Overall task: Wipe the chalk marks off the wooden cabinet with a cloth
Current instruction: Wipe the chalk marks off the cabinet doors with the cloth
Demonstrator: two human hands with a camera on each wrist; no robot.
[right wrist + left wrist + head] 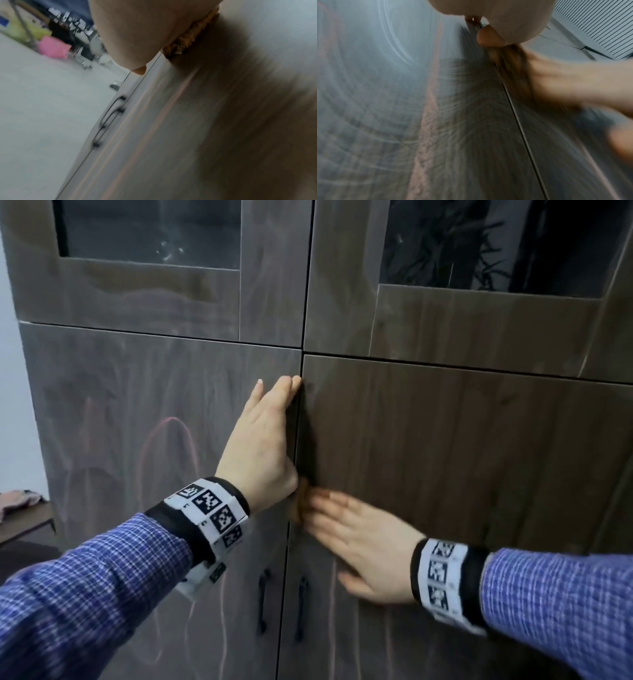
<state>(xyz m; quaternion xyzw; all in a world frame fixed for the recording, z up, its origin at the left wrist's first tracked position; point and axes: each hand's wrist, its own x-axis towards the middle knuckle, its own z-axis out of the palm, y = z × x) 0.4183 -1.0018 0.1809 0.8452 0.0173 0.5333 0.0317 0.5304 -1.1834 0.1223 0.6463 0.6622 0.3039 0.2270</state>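
The dark wooden cabinet (pixel 445 457) fills the head view. Pink chalk marks (pixel 171 440) loop over its lower left door, and fainter strokes run low down on the right door (pixel 163 115). My left hand (pixel 270 412) lies flat on the left door beside the centre seam, fingers straight and pointing up. Just below it, my right hand (pixel 346 529) presses an orange-brown cloth (pixel 298 505) flat against the right door at the seam, fingers extended and blurred. The cloth (pixel 190 35) peeks out from under the palm in the right wrist view. A chalk stripe (pixel 428 121) shows in the left wrist view.
Two black handles (pixel 263 604) (pixel 301 607) sit below the hands on either side of the seam. Glass panels (pixel 150 231) top the upper doors. A low table (pixel 27 522) with pinkish fabric stands at the far left. A pink box (pixel 53 47) lies on the floor behind.
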